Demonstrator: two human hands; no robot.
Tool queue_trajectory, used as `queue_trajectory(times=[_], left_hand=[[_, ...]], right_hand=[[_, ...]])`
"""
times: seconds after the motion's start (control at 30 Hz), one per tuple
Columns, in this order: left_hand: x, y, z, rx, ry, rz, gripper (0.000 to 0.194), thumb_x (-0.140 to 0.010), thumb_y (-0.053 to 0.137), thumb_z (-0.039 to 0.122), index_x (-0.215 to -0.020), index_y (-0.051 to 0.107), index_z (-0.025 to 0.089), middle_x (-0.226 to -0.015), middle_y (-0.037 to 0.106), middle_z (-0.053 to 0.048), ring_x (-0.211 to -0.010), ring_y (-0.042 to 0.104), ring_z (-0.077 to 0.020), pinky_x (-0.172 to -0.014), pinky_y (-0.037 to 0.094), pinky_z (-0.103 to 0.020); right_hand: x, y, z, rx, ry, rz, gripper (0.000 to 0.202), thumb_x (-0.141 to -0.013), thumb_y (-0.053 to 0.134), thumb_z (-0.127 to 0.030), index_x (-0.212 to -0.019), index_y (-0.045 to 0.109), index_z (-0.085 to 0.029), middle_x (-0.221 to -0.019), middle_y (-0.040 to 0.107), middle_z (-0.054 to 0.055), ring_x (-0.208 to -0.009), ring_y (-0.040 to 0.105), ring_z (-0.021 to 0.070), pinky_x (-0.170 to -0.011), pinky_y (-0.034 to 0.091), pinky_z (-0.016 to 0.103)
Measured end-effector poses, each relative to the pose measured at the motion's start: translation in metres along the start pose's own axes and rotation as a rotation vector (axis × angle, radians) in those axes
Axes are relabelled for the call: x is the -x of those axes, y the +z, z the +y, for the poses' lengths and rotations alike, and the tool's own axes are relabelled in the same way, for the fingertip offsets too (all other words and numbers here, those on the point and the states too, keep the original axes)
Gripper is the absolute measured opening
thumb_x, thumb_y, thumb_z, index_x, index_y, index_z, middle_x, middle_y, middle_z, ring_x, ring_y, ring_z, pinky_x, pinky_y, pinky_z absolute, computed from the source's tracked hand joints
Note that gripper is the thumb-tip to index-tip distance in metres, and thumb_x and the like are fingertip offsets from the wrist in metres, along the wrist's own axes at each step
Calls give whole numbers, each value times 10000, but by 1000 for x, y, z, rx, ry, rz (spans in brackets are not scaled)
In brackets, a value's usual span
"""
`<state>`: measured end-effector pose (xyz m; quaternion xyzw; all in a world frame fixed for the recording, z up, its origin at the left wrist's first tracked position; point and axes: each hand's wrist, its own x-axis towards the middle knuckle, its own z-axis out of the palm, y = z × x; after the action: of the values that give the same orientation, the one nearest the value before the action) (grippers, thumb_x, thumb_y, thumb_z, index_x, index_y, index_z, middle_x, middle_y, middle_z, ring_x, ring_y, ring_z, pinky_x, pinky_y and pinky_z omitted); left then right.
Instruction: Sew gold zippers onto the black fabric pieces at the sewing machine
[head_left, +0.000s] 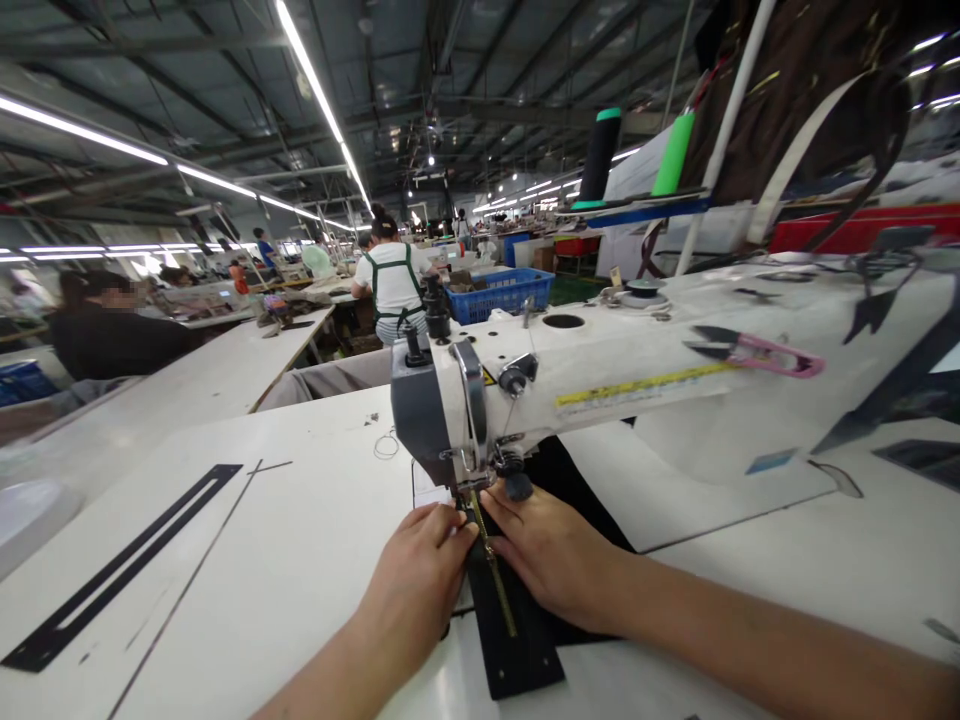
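Note:
A black strip with a gold-toothed metal zipper (pixel 501 590) runs under the needle area of a white sewing machine (pixel 645 370). Beneath and to the right of it lies a larger black fabric piece (pixel 574 490). My left hand (pixel 424 560) is closed at the strip's left edge, thumb and fingers pressed together on it just before the presser foot. On the other side, my right hand (pixel 559 550) rests palm down on the black material, index finger and thumb stretched out and apart alongside the zipper. The machine head partly hides the sewing point and some right fingertips.
A black slotted frame piece (pixel 127 560) lies on the white table at left. Pink-handled thread snips (pixel 757 350) rest on the machine arm above a yellow tape measure (pixel 645 384). Thread cones (pixel 600 160) stand behind. A blue crate (pixel 499 295) and co-workers (pixel 390 275) are farther back.

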<state>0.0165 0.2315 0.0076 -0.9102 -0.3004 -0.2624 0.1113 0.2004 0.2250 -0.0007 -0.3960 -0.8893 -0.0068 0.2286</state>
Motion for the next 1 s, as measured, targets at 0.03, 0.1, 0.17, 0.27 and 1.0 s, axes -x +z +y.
queue_trajectory(times=[0.03,0.1,0.17,0.27,1.0], left_hand=[[3,-2,3,-4,11,8,232,-831,387,100,-922,599,123,-862,641,-106,-833,625,-222,-740,563,-367],[9,-4,10,-5,35,36,239,-845,369,103,-922,594,131,-898,658,-102,-867,633,-221,-770,558,-370],[13,-6,17,-1,53,68,236,-860,363,108,-924,589,127,-915,668,-99,-883,638,-218,-771,561,-359],[15,-7,20,4,56,79,231,-865,366,101,-930,587,119,-930,674,-99,-892,639,-216,-766,565,-360],[12,-18,23,144,-188,-115,240,-696,545,80,-911,611,165,-881,640,-60,-824,603,-214,-762,533,-396]], right_hand=[[5,-2,-3,11,-13,12,378,-863,392,-165,-1206,499,-49,-1261,506,169,-1182,449,267,-1003,383,461],[18,-6,-10,49,-45,49,370,-868,395,-180,-1197,521,-68,-1274,502,145,-1180,457,254,-988,410,428],[30,-8,-18,89,-77,86,373,-873,403,-200,-1202,530,-80,-1272,508,127,-1171,472,244,-977,429,395],[40,-8,-25,98,-80,89,383,-874,404,-212,-1209,533,-77,-1261,516,121,-1157,489,242,-969,437,381],[19,-19,-22,-43,-134,-16,269,-870,362,-160,-854,626,-113,-850,567,98,-796,474,208,-718,440,375]])
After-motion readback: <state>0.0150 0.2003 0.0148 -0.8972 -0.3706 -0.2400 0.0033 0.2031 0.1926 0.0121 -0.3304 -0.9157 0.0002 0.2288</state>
